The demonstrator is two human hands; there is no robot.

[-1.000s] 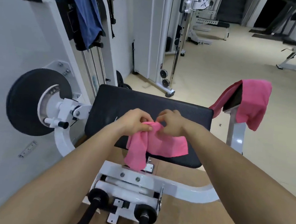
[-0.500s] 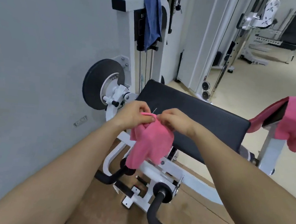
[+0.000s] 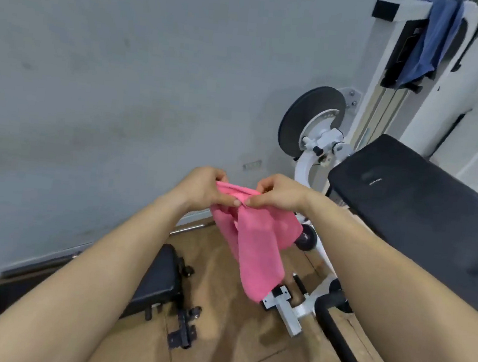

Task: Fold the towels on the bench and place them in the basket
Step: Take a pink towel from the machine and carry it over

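A pink towel (image 3: 258, 241) hangs folded in the air, held by its top edge. My left hand (image 3: 205, 187) pinches that edge on the left and my right hand (image 3: 277, 193) pinches it on the right, thumbs nearly touching. The towel dangles over the wooden floor, to the left of the black padded bench (image 3: 422, 207). No basket is in view.
The grey wall (image 3: 124, 82) fills the left and top. A white machine frame (image 3: 302, 300) with a black weight disc (image 3: 302, 119) stands by the bench. A blue cloth (image 3: 432, 39) hangs at top right. A black pad and bracket (image 3: 163, 284) lie on the floor.
The towel has been lifted off the bench and carried left; the view swung left toward the wall. The second pink towel on the right has dropped out of view.
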